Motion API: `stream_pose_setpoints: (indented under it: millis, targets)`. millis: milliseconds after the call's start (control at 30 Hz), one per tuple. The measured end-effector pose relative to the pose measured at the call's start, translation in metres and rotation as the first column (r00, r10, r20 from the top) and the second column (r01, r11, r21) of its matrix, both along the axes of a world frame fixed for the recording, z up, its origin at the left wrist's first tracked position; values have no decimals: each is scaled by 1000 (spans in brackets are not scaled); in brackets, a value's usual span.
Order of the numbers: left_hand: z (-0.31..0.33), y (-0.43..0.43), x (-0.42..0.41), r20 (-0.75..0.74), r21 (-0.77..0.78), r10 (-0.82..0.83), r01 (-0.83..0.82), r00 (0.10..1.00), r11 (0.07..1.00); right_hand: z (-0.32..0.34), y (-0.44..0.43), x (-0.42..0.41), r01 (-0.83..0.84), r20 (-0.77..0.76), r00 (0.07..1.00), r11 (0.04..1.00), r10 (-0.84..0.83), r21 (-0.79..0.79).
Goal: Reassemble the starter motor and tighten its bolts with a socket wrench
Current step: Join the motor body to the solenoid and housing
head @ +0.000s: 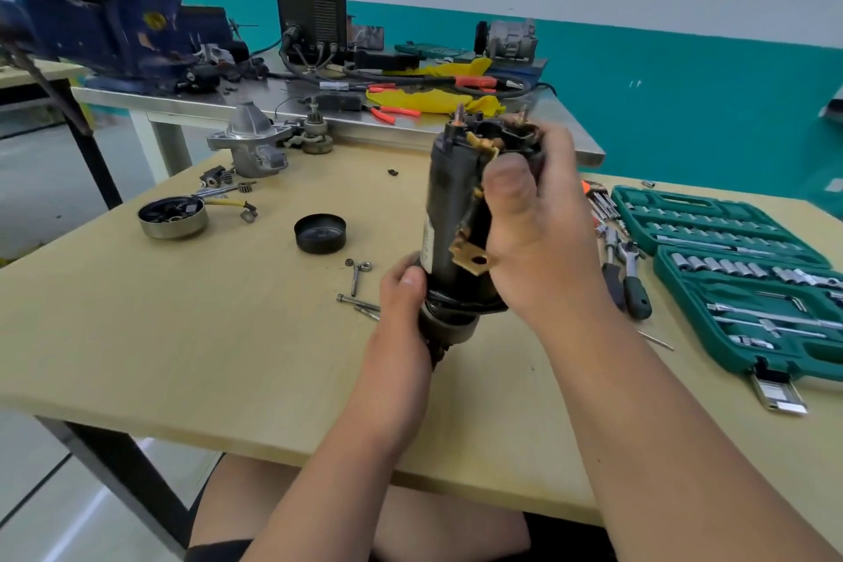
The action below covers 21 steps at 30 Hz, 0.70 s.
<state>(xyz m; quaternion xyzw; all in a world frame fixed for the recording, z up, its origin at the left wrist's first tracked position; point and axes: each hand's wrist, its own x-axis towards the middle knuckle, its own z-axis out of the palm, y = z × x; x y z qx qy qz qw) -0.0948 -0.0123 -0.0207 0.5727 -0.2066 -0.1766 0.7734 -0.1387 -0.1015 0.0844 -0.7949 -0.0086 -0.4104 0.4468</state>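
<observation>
The right hand (pixel 538 242) covers the 3 o'clock side of the starter motor (pixel 456 205); the left hand (pixel 403 292) hides its lower end. The motor's label is blurred, unreadable. The socket case (pixel 679 301), 3 o'clock, is cut by the frame edge. The vise (pixel 91 14), 10 o'clock, is blurred and cropped.

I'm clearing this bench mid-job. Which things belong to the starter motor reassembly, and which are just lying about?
Job: motor body, held in left hand and right hand; aluminium nose housing; black end cap; long bolts; green socket set.
Lying about: blue vise; welding machine; yellow rag; red-handled pliers.
</observation>
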Motion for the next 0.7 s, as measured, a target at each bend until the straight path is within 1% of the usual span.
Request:
stream_pose_setpoints:
  millis: [33, 100, 133, 167, 200, 233, 267, 300, 333, 367, 400, 433, 467, 500, 567, 600, 667, 700]
  targets:
    - [1, -1, 4, -12, 17, 4, -4, 1000, 1000, 4, -4, -2, 5, -59, 998, 1000, -7, -29]
    - [6, -3, 10, -67, 11, 34, -33, 997, 999, 12, -21, -9, 42, -152, 985, 978, -75, -206]
    - [8, -4, 12, -120, -39, 18, -23, 993, 999, 15, -32, -11, 70, -177, 976, 958, -123, -278]
    - [10, -4, 15, -172, -110, -14, -5, 985, 994, 16, -41, -13, 68, -205, 970, 956, -130, -285]
    - [13, -3, 15, -213, -198, -69, 26, 975, 980, 14, -48, -13, 24, -249, 965, 970, -86, -242]
    - [17, -1, 15, -229, -269, -138, 74, 964, 960, 10, -51, -12, -38, -289, 957, 989, -6, -146]
    - [20, 1, 14, -229, -290, -188, 117, 955, 950, 4, -51, -10, -81, -301, 951, 996, 66, -37]
    - [22, 3, 13, -214, -265, -193, 134, 957, 955, -2, -49, -8, -80, -270, 959, 996, 87, 38]
    - [24, 6, 14, -169, -192, -155, 122, 973, 974, -5, -46, -7, -53, -228, 971, 996, 67, 69]
    - [26, 11, 18, -84, -66, -71, 66, 994, 996, -7, -42, -5, -20, -206, 978, 996, 38, 90]
    - [31, 16, 21, 25, 37, 30, -31, 999, 999, -7, -39, -4, 14, -195, 981, 995, 6, 103]
    - [36, 21, 25, 122, 54, 80, -87, 989, 995, -6, -36, -3, 43, -195, 980, 994, -23, 96]
    - [44, 26, 29, 181, 3, 77, -78, 980, 997, -7, -36, -1, 68, -190, 980, 995, -53, 76]
    - [53, 29, 32, 252, -20, 40, -37, 967, 999, -6, -35, -1, 88, -185, 980, 995, -77, 55]
    - [70, 33, 42, 401, 60, -4, -22, 916, 998, -5, -33, 1, 111, -170, 980, 994, -107, 15]
    - [77, 33, 45, 438, 105, -34, -13, 898, 994, -5, -32, 1, 100, -163, 982, 995, -98, 3]
    - [90, 34, 52, 388, 143, -152, 104, 909, 984, -5, -30, 1, 75, -158, 985, 997, -74, -2]
    - [95, 33, 54, 382, 156, -211, 163, 900, 974, -5, -30, 1, 71, -158, 985, 997, -71, -3]
